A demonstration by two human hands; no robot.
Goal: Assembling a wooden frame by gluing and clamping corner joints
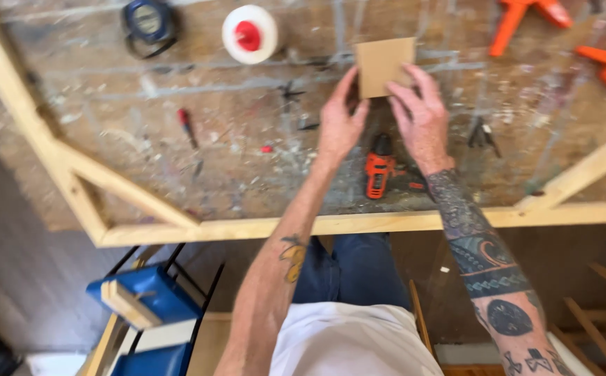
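A white shirt (348,345) and blue trousers (358,268) are seen closest to the lens, with two bare forearms reaching away from them over the near edge of the worktop (143,146). Toward the far edge of the worktop, about midway along it, a small cardboard piece (383,65) is held between both hands. It is nearly square, so no clear long axis can be made out; its flat face is turned up toward the camera and its edges run roughly parallel to the worktop's edges. It is plain tan, smooth and unmarked. The left hand (340,125) is pressed against its near left corner with fingers loosely curled; the right hand (421,118) is laid on its near right corner, fingers spread and pinching the edge.

An orange cordless drill (379,167) lies between the wrists, close to the near edge. A white glue bottle with a red cap (249,33) and a blue tape measure (148,22) are set at the far edge, orange clamps (525,17) at the far right corner.

The worktop is scuffed, paint-spattered board, framed by pale timber battens (261,226). Dark flooring and a blue stand (151,296) are seen below.
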